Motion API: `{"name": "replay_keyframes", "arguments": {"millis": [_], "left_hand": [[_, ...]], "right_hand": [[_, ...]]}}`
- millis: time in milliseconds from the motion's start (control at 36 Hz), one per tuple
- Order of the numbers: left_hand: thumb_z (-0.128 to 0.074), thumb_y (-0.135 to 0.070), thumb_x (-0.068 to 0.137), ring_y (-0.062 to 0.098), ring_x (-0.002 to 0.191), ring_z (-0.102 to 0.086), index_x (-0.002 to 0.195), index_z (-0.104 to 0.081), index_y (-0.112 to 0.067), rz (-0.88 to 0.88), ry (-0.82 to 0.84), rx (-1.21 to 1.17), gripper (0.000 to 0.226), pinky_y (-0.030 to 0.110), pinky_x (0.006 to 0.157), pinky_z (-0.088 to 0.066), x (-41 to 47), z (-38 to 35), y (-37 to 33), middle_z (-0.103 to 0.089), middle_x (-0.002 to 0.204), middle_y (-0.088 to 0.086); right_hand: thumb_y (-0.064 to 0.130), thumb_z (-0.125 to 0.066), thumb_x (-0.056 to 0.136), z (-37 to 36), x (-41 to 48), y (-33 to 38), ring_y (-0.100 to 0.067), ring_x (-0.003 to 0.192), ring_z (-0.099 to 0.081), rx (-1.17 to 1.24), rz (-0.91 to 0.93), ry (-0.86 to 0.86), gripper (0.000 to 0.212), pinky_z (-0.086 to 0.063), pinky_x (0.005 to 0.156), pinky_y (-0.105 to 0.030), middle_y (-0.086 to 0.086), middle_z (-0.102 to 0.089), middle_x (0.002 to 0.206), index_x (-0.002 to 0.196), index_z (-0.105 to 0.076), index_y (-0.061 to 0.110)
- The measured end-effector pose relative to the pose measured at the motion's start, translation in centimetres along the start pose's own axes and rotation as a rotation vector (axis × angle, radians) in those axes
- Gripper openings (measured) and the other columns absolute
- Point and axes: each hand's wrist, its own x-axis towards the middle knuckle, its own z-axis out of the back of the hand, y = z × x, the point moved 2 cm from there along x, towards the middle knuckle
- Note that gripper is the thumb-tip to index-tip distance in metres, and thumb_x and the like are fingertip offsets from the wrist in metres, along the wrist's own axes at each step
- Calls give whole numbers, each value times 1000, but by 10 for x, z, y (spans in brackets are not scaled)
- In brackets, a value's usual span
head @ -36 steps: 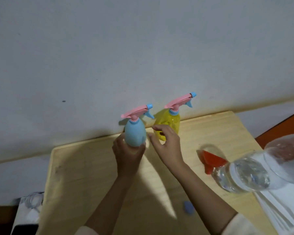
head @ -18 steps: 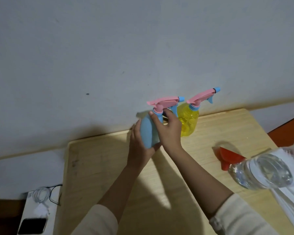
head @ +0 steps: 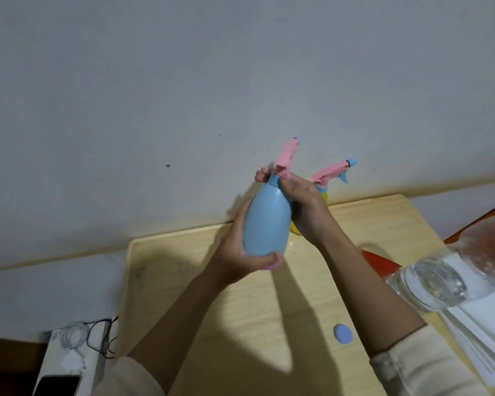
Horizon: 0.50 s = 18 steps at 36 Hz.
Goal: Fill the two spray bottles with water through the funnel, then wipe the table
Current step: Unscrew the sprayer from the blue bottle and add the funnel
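Now that it is raised, blue spray bottle [head: 266, 221], left fingers [head: 265, 260] round base, right fingers [head: 287, 182] pinching neck.

Dim, greyish light; hard dark shadows cross the table [head: 183, 281]; right edge blurred, lines bowed.

A: Left hand [head: 237, 254]?
B: Cupped under the blue bottle [head: 266, 221], thumb curled across its base; forearm angles up from lower left.
A: Right hand [head: 307, 208]?
B: Higher up, fingers [head: 262, 175] wrapped round the bottle's neck, thumb in front. Both forearms bare, converging toward the middle.
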Motion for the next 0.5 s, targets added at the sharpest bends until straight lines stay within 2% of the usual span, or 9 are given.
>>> {"name": "replay_keyframes", "arguments": {"millis": [83, 139, 194, 278, 333, 417, 500], "left_hand": [[-84, -32, 56, 12, 109, -58, 135, -25, -57, -14, -5, -25, 101, 43, 85, -56, -11, -4, -5, -50, 120, -26], [-83, -35, 57, 10, 110, -57, 135, -20, -61, -23, -22, -10, 103, 42, 86, -56, -15, -6, -9, -48, 120, -33], [-81, -41, 58, 4, 114, -53, 136, -13, -62, -38, -46, 40, 106, 37, 90, -54, -15, -7, -16, -40, 125, -40], [-79, -45, 58, 4, 121, -48, 140, -10, -58, -74, -56, 86, 108, 33, 94, -51, -14, -10, -25, -34, 138, -31], [-79, -46, 58, 8, 123, -46, 141, -9, -57, -90, -49, 111, 109, 33, 95, -51, -15, -12, -29, -32, 144, -21], [-81, -42, 61, 7, 123, -45, 142, -9, -54, -102, -51, 126, 109, 29, 93, -51, -17, -15, -32, -31, 144, -20], [-84, -31, 65, 4, 120, -45, 143, -10, -51, -107, -70, 130, 109, 26, 90, -51, -17, -16, -33, -33, 139, -21]], "right_hand": [[32, -44, 89, -2, -11, 7, -14, 109, -57, 28, -72, 22, 47, -45, 96, -33, -8, -60, 128, 126, -54, 5], [39, -50, 85, -8, -16, 8, -15, 102, -58, 12, -72, -60, 46, -43, 95, -36, -6, -64, 120, 117, -61, 8], [43, -62, 77, -15, -20, 8, -16, 96, -57, -48, 24, -217, 49, -44, 89, -36, -5, -64, 104, 109, -62, 6], [19, -77, 72, -20, -25, 15, -15, 96, -57, -11, 214, -473, 36, -48, 88, -29, -5, -60, 102, 103, -59, 14], [6, -79, 70, -18, -25, 22, -12, 85, -58, 39, 250, -559, 33, -49, 81, -24, -5, -59, 93, 95, -58, 13], [6, -78, 71, -15, -26, 29, -3, 70, -60, 57, 223, -554, 27, -49, 70, -17, 2, -63, 80, 92, -62, 9], [21, -64, 87, -12, -31, 24, -6, 82, -61, 41, 162, -459, 16, -48, 77, -26, 5, -68, 88, 101, -66, 14]]}}
